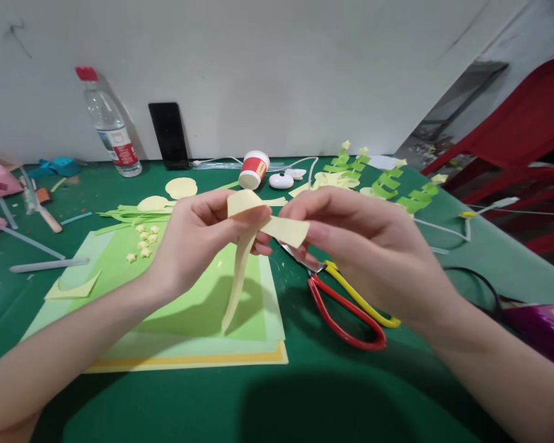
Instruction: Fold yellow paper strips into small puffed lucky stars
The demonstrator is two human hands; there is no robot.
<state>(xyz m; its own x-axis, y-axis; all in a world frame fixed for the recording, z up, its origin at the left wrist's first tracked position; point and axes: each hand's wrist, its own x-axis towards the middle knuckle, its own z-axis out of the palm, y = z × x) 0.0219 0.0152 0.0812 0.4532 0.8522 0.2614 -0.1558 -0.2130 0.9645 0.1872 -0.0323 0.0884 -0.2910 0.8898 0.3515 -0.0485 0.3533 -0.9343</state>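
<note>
My left hand (pixel 191 243) and my right hand (pixel 364 243) meet above a green table (pixel 305 394), and both pinch a pale yellow paper strip (pixel 240 258). The strip is folded near the top; one end hangs down, the other sticks out to the right over my right fingers. Under my hands lies a stack of green and yellow paper sheets (pixel 198 332). Scissors with one red and one yellow handle (pixel 351 307) lie just right of the stack, below my right hand.
Small yellow paper stars (pixel 144 241) and green strips (pixel 129 215) lie at left. A water bottle (pixel 111 126), a dark phone (pixel 168 135) and a tipped red-and-white cup (pixel 253 169) stand by the wall. Folded green paper chains (pixel 397 184) lie at right, a purple object (pixel 540 326) at the right edge.
</note>
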